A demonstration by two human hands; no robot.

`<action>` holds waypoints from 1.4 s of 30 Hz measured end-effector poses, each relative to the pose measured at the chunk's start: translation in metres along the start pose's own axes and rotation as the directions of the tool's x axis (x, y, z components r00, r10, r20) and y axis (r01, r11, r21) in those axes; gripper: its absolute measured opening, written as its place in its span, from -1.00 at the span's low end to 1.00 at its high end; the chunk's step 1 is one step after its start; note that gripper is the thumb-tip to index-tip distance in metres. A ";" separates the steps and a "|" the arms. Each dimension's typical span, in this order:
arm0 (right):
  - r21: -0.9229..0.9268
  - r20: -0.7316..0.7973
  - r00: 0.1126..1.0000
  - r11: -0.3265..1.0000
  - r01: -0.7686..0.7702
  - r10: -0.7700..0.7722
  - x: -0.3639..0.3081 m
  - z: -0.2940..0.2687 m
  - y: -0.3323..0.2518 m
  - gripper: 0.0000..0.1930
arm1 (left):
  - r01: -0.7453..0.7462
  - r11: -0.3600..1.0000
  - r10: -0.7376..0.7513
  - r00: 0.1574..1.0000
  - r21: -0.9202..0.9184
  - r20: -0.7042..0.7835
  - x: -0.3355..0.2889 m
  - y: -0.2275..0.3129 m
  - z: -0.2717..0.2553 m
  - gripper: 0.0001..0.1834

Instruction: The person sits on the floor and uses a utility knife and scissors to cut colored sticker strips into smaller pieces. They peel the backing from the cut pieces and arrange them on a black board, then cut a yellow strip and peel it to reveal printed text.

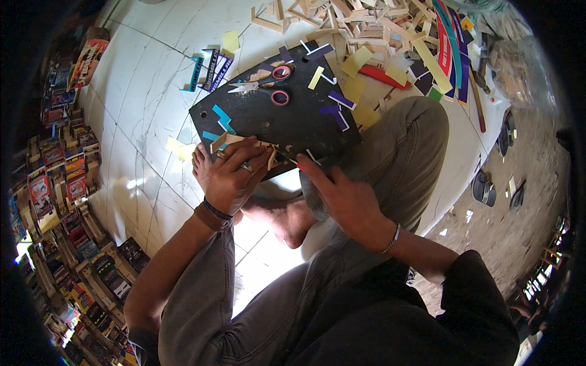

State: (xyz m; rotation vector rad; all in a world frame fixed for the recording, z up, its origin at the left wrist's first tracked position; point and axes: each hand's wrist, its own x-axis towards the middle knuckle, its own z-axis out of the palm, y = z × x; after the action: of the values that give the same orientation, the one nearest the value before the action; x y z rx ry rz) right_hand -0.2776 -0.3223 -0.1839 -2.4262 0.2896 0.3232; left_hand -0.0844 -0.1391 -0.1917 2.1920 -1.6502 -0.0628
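Note:
My left hand (235, 174) is closed on a small pale wooden frame (223, 141), pressing it down at the near left edge of a black board (293, 122). My right hand (348, 204) is closed round a thin tool with a bit of red at its grip. The tool's dark, narrow blade (284, 154) points left to the wood beside my left fingers. Most of the grip is hidden, but it looks like a knife. Scissors (279, 97) with reddish finger rings lie spread on the board. Cut teal strips (223, 116) and purple strips (340, 100) lie around them.
A heap of wooden frames (366, 27) covers the far floor, with yellow paper pieces (356, 61) and long coloured strips (448, 55) beside it. Stacked printed boxes (79, 244) line the left. Sandals (483, 188) lie at right. My bare foot (287, 222) is close to the board.

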 end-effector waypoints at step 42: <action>0.099 -0.019 0.995 0.990 0.101 -0.099 0.014 -0.001 0.010 -0.20 | -0.011 1.000 0.011 1.000 -0.013 0.004 0.003 0.003 -0.001 -0.60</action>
State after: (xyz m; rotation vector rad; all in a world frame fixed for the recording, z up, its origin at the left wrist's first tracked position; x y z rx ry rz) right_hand -0.2674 -0.3323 -0.1936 -2.3355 0.1850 0.2413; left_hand -0.0859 -0.1421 -0.1888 2.1746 -1.6591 -0.0748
